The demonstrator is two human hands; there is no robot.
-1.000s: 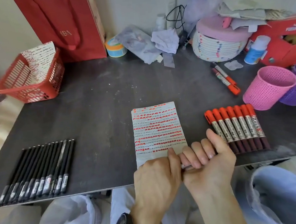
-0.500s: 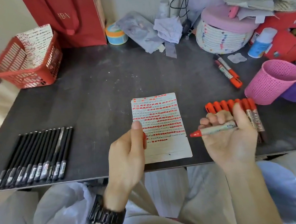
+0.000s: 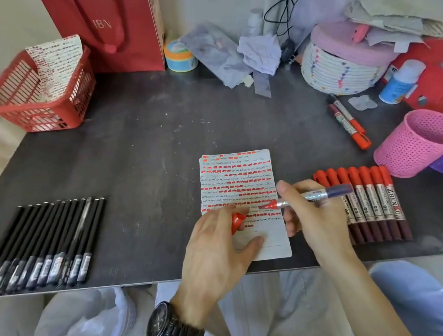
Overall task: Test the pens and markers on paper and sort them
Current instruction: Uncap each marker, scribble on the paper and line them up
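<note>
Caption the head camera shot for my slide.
Right hand holds an uncapped red marker over the marked paper; left hand grips the cap.

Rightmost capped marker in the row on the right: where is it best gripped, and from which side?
Probably the labelled barrel of the rightmost marker, from above and the right: it lies flat, its left flank touches its neighbour, while its right flank faces bare table.

Bright, soft, even light; weak shadows. Slight motion blur on right hand (image 3: 317, 221) and its marker (image 3: 315, 194). Fisheye bending and softness far from the hands.
</note>
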